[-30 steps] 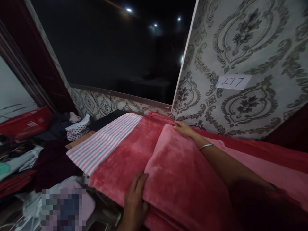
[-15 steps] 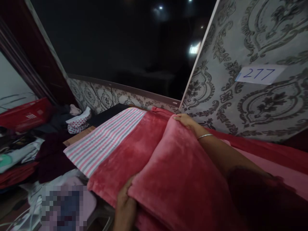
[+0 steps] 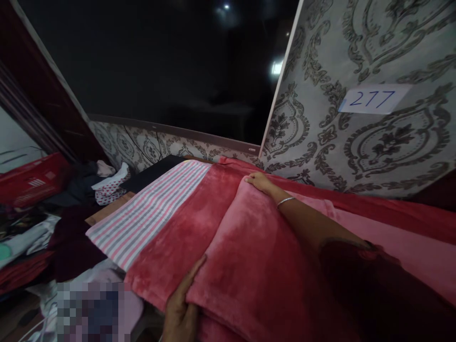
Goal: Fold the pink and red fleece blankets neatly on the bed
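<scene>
A plush red blanket [image 3: 249, 242] is spread in front of me, its near-right part turned over in a fold. My right hand [image 3: 261, 183] pinches the far corner of that fold, a silver bangle [image 3: 286, 200] on its wrist. Down at the near corner, my left hand [image 3: 181, 304] grips the folded edge, one finger stretched along the top of it. Under the blanket's left side, a pink, grey and white striped cloth [image 3: 153, 213] sticks out flat. The blanket hides what lies beneath its right part.
Behind the blanket, a large dark TV screen [image 3: 160, 71] hangs on patterned wallpaper [image 3: 313, 109]. A paper marked 277 [image 3: 374, 99] is stuck there. At left are a red bag [image 3: 32, 180], piled clothes [image 3: 78, 237] and a black flat surface [image 3: 153, 173].
The folded-over edge has come down lower and lies flatter on the blanket. My left index finger has stretched forward along the edge. The whole view has shifted slightly.
</scene>
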`<state>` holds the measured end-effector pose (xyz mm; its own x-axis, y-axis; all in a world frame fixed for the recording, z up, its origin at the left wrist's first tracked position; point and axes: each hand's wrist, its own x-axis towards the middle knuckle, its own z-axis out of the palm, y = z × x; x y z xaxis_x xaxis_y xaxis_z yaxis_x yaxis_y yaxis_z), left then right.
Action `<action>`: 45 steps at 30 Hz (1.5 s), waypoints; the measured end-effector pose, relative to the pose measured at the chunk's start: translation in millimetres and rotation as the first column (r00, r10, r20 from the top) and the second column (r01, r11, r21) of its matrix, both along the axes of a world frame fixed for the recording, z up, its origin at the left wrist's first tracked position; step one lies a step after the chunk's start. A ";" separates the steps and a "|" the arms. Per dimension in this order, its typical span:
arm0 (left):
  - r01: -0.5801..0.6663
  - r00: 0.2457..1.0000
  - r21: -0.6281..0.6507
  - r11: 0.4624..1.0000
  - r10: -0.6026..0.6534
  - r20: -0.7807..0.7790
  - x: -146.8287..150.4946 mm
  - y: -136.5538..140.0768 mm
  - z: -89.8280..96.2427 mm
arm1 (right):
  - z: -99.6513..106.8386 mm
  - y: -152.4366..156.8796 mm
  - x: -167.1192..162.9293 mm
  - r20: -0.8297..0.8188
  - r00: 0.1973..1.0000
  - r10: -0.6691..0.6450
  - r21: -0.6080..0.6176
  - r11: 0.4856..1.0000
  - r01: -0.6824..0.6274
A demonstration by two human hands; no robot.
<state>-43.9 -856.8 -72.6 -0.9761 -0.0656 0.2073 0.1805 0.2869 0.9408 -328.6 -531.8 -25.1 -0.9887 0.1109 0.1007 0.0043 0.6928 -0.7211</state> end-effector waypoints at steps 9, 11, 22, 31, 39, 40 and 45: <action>0.164 0.973 -0.262 0.951 -0.199 -0.115 -17.4 -47.6 32.1 | 12.2 -4.6 14.6 -0.175 0.984 -0.036 0.116 0.992 0.057; 0.103 0.956 -0.380 0.919 -0.197 -0.218 -20.8 -38.1 53.6 | 17.0 -12.3 26.0 -0.219 0.974 0.061 0.209 0.978 -0.015; 0.114 0.850 -0.857 0.502 -0.496 -0.177 -37.0 50.0 11.9 | -11.6 -51.5 39.7 0.133 0.964 0.229 0.589 0.764 -0.263; 0.013 0.847 -0.878 0.479 -0.471 -0.244 -29.5 42.2 3.1 | -11.6 -45.2 34.1 0.102 0.964 0.246 0.572 0.779 -0.259; -0.001 0.844 -0.874 0.487 -0.468 -0.262 -40.0 42.3 3.0 | 21.7 -44.8 72.4 0.121 0.978 0.170 0.491 0.846 -0.207; 0.008 0.846 -0.873 0.488 -0.469 -0.254 -41.2 42.7 3.8 | 23.0 -38.0 84.5 0.103 0.983 0.154 0.496 0.849 -0.185; 0.052 0.856 -0.870 0.490 -0.470 -0.214 -43.9 46.0 11.0 | 9.8 38.2 158.8 0.037 0.999 0.008 0.555 0.832 -0.027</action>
